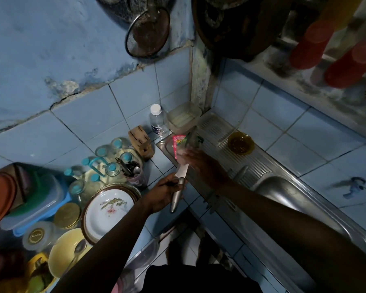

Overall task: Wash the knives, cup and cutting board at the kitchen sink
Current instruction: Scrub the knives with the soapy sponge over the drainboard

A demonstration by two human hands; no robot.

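Knife (179,188), steel-handled with a pale blade pointing toward twelve o'clock, sits clenched by its handle in the left hand (164,192) above the tiled counter edge, at nine o'clock from the sink (283,187). Right hand (199,163) is blurred over the blade tip by a pink sachet (178,142); whether it grasps anything I cannot tell.

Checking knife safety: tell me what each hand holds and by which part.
The left hand grips a knife by its metal handle. The right hand is over the blade end, blurred; whether it holds anything cannot be told.
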